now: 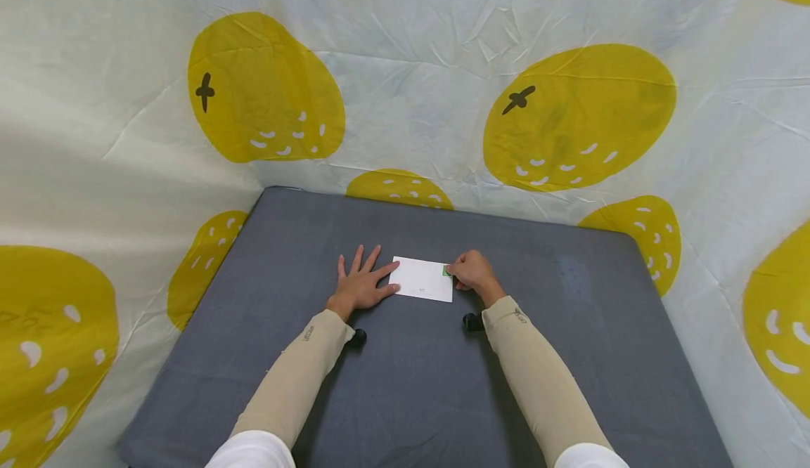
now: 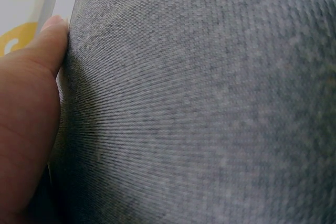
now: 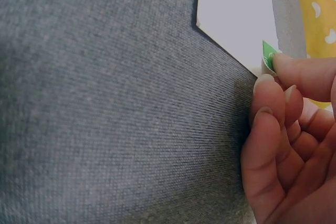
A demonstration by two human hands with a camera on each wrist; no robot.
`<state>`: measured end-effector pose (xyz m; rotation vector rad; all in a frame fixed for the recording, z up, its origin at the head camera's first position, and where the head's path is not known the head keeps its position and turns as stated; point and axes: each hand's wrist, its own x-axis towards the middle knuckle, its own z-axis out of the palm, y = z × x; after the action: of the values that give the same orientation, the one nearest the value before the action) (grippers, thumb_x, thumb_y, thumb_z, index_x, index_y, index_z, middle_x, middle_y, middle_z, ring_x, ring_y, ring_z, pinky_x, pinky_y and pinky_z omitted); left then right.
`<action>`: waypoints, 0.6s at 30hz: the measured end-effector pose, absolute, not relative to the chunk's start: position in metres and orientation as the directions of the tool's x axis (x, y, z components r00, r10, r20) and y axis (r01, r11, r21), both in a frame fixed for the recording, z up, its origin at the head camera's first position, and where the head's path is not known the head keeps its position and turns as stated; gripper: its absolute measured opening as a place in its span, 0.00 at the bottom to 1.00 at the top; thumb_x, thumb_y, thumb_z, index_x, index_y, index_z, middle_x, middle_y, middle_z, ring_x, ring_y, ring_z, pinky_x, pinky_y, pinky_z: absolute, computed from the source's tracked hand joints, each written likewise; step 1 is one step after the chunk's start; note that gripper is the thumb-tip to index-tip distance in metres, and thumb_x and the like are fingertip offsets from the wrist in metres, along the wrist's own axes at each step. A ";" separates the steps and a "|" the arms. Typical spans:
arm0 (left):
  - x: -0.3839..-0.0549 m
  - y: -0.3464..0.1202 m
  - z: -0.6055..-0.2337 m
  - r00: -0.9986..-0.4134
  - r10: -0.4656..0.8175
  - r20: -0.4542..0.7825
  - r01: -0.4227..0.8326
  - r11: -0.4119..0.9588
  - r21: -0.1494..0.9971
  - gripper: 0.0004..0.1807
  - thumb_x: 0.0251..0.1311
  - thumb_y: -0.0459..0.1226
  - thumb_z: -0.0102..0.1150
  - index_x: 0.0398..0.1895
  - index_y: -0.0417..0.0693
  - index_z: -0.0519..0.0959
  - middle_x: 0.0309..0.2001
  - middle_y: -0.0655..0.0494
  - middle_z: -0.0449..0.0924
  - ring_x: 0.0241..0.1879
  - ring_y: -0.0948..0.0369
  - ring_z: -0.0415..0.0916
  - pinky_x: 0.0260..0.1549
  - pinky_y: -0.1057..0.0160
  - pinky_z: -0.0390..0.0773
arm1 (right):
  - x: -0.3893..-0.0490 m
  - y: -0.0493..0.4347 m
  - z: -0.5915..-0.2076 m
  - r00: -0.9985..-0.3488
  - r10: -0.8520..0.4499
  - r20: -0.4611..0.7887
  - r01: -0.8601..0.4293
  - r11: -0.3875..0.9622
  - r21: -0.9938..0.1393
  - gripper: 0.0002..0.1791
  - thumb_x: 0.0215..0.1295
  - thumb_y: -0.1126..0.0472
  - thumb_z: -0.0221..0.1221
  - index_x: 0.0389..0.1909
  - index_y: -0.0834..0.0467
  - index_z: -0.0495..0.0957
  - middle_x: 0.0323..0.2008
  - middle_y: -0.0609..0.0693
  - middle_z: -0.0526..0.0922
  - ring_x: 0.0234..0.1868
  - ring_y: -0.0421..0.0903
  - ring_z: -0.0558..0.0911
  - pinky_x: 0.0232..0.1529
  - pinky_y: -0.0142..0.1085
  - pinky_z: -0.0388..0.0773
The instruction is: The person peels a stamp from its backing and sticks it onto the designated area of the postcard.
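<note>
A white envelope with small faint print near its lower edge lies flat on the grey table. My left hand is spread on the cloth at its left, thumb and index fingertips resting on the envelope's left side. In the left wrist view the thumb lies along the pale edge. At the envelope's upper right corner, my right hand pinches a small green stamp between thumb and fingers. The right wrist view shows the stamp bent up, its pale underside visible; the fingers hide part of it.
Grey cloth covers the table. Behind and at both sides hangs a white curtain with yellow fruit shapes. Small black wrist devices, such as the right one, sit under both beige sleeves close above the table.
</note>
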<state>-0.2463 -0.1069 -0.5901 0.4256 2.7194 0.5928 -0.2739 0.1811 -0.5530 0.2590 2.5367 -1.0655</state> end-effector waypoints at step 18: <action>-0.240 -0.104 -0.579 -0.913 0.335 -0.232 0.225 0.889 0.398 0.37 0.72 0.67 0.46 0.82 0.79 0.56 0.87 0.57 0.36 0.86 0.44 0.25 0.76 0.27 0.23 | -0.277 0.179 -0.560 -0.921 0.060 -0.384 0.294 0.754 -0.588 0.15 0.68 0.54 0.68 0.26 0.59 0.83 0.17 0.48 0.80 0.15 0.42 0.79 0.20 0.35 0.78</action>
<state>-0.2397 -0.1044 -0.5787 0.4193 2.7607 0.5309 -0.2772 0.1786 -0.5604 0.2728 2.6102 -0.9567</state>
